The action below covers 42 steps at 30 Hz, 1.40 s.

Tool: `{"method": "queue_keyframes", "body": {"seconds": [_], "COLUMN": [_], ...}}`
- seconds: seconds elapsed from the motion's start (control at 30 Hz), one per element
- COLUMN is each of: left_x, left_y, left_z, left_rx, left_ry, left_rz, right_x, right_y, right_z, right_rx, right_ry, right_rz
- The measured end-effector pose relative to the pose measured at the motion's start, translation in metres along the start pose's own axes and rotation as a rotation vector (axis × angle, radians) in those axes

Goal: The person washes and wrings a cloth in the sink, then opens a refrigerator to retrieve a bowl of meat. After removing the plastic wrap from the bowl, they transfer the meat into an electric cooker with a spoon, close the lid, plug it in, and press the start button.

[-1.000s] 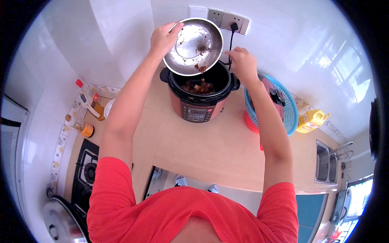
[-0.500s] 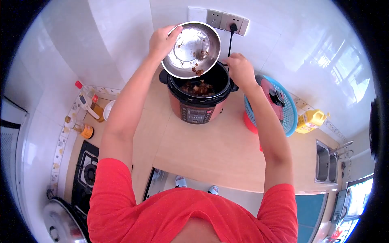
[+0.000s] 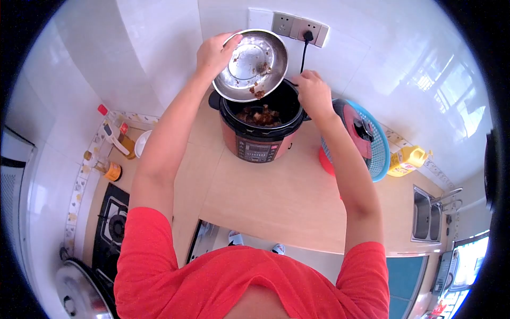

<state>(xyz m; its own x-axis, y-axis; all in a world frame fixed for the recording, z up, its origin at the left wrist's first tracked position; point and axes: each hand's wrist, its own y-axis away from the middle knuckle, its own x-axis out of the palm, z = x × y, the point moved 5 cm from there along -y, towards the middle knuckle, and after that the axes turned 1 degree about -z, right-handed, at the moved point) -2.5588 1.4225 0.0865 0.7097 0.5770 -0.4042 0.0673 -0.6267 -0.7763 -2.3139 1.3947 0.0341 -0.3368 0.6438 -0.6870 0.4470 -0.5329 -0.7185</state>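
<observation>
The left hand (image 3: 213, 54), upper centre of the frame, grips the rim of a tilted metal bowl (image 3: 252, 59), to whose inner wall brown scraps (image 3: 259, 94) cling, above an uncovered cooker (image 3: 247, 142) containing brown food (image 3: 260, 116). The right hand (image 3: 314, 94), just right of the bowl, has its fingers curled inward; whether it grasps anything cannot be told. The cooker stands on the table (image 3: 255, 202), left of a blue basket (image 3: 381, 138) at right of centre.
</observation>
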Motion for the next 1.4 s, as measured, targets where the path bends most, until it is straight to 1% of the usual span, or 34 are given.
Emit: {"method": "queue_keyframes", "body": {"seconds": [0.07, 0.17, 0.2, 0.3, 0.33, 0.43, 0.47, 0.57, 0.63, 0.7, 0.83, 0.93, 1.03, 1.13, 1.33, 1.4], "left_x": [-0.001, 0.001, 0.004, 0.006, 0.007, 0.004, 0.003, 0.003, 0.002, 0.001, 0.003, 0.004, 0.006, 0.005, 0.002, 0.003], "left_y": [0.002, 0.003, 0.002, 0.002, 0.002, 0.003, 0.003, 0.002, 0.003, 0.003, 0.0, -0.001, -0.001, 0.0, 0.003, 0.003], "left_z": [-0.003, -0.002, 0.001, 0.0, -0.001, -0.008, -0.007, -0.007, -0.006, -0.006, -0.003, 0.002, 0.01, 0.01, 0.002, -0.001], "left_rx": [0.011, -0.005, -0.001, -0.024, -0.038, 0.055, 0.054, 0.032, -0.009, 0.0, 0.036, 0.04, -0.013, -0.065, -0.051, 0.007], "left_ry": [-0.027, -0.033, -0.035, -0.045, -0.049, -0.082, -0.093, -0.105, -0.086, -0.049, -0.061, -0.036, -0.04, 0.024, 0.021, 0.017], "left_rz": [-0.002, 0.022, 0.029, 0.039, 0.041, -0.025, -0.025, -0.007, 0.019, 0.006, 0.001, -0.019, -0.01, 0.0, -0.005, -0.014], "right_x": [-0.008, -0.02, -0.017, 0.006, 0.012, 0.018, 0.014, -0.008, -0.019, -0.024, -0.02, -0.009, -0.001, 0.006, 0.02, 0.026], "right_y": [-0.007, -0.017, -0.017, -0.007, -0.002, 0.009, 0.008, -0.01, -0.02, -0.024, -0.019, -0.009, -0.003, 0.001, 0.008, 0.011], "right_z": [-0.006, -0.006, -0.004, 0.005, 0.01, 0.015, 0.012, -0.003, -0.009, -0.011, -0.01, -0.011, -0.009, -0.007, 0.0, 0.0], "right_rx": [0.052, 0.051, 0.022, 0.0, -0.008, -0.035, 0.03, 0.104, 0.095, 0.062, 0.078, 0.077, 0.072, 0.077, 0.024, 0.033], "right_ry": [-0.011, 0.058, 0.094, 0.267, 0.269, 0.007, -0.069, -0.034, -0.054, -0.047, -0.037, -0.019, -0.04, -0.099, -0.175, -0.222], "right_rz": [-0.07, -0.112, -0.1, 0.069, 0.114, 0.141, 0.098, -0.077, -0.188, -0.264, -0.161, -0.131, -0.081, -0.056, 0.033, 0.048]}}
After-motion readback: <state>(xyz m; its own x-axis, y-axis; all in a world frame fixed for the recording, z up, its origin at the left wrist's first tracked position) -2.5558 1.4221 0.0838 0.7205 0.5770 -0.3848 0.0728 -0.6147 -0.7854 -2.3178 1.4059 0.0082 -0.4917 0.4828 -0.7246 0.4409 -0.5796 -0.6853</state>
